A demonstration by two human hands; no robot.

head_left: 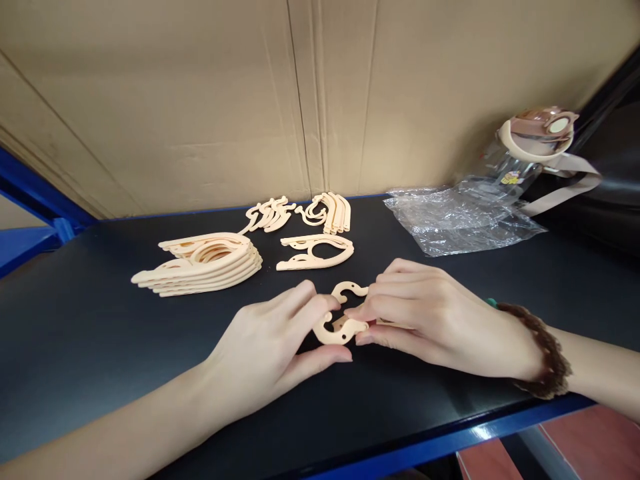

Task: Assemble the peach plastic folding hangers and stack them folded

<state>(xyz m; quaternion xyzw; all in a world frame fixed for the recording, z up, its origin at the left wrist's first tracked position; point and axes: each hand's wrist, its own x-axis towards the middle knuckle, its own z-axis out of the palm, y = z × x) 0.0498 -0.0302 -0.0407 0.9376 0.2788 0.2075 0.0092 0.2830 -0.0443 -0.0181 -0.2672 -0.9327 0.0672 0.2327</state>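
Just above the black tabletop, my left hand (273,340) is closed on a cream plastic hanger hook (327,338), pinching its curved end between thumb and fingers. The narrow end of that hook meets the fingertips of my right hand (430,320). My right hand is closed around a cream hanger arm (395,325), mostly hidden by the fingers. A second hook (345,287) shows just behind the fingertips; whether it is held or lies on the table I cannot tell. Beyond my hands lies a single folded hanger (320,263).
Stacked folded hangers (200,273) lie at the left. Farther back are several loose hooks (273,217) and several hanger arms (340,213). Crinkled clear plastic bags (450,220) lie back right beside a strapped drink bottle (537,143). Cardboard (210,100) stands behind; a blue frame (400,460) edges the table.
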